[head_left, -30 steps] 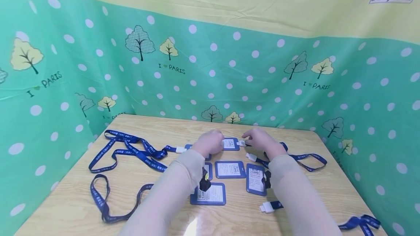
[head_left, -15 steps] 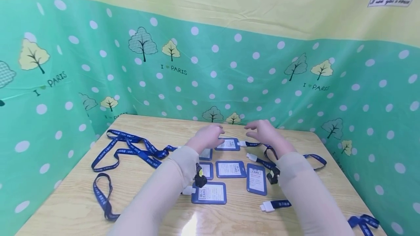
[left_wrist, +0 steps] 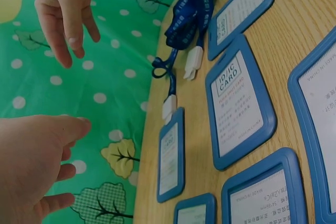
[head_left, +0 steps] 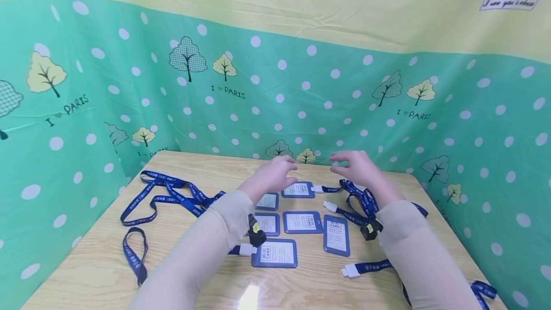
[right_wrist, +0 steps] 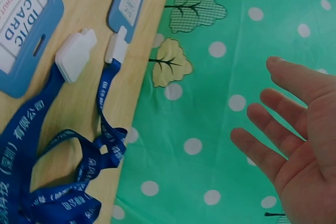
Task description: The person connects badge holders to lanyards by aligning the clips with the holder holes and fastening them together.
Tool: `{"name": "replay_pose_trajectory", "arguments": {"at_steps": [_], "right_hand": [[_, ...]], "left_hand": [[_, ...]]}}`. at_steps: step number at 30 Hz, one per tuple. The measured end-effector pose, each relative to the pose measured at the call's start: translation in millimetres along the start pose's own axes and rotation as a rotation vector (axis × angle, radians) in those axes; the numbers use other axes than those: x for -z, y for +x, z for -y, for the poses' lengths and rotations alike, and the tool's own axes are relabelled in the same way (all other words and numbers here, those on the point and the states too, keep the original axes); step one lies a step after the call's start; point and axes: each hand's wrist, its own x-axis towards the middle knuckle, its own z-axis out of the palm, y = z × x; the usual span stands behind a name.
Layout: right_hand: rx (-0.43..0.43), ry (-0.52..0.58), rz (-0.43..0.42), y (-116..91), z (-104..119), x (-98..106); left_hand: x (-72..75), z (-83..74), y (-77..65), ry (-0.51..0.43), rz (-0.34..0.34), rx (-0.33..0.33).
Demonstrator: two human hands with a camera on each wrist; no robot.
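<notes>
the person's left grip [head_left: 273, 173] hovers above the far part of the counter [head_left: 215, 170], fingers relaxed and a little spread. across from it, well apart, hangs the right grip [head_left: 361, 171], its fingers spread too. below the gap between them, nearer the left grip, a blue badge holder [head_left: 298, 189] lies flat, joined by a white clip [head_left: 317, 189] to a navy lanyard. below the right grip navy lanyards [left_wrist: 189, 19] sit bunched, with a loose white connector [head_left: 330, 206] beside them. five more holders [head_left: 303, 222] lie nearer the person than either grip.
</notes>
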Motion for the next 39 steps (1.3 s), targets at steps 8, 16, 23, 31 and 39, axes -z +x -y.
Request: {"name": "replay_pose_trajectory", "arguments": {"at_steps": [8,16,23,31,39], "right_hand": [[0.035,-0.016,-0.043,-11,-2,17],[0.051,-0.02,-0.062,-24,0,32],[0.047,-0.036,-0.075,-33,1,33],[0.028,-0.05,-0.094,-40,-3,21],[-0.028,-0.049,-0.005,-41,-9,0]], "left_hand": [[11.1,-5.2,-5.9,0.005,-0.015,-0.013],[21.7,-11.1,-12.6,-0.008,-0.022,-0.043],[18.3,-14.0,-22.0,-0.008,-0.002,-0.05],[15.8,-17.3,-33.0,0.012,0.012,-0.069],[7.9,-15.6,-42.7,0.01,-0.001,-0.086]]}}
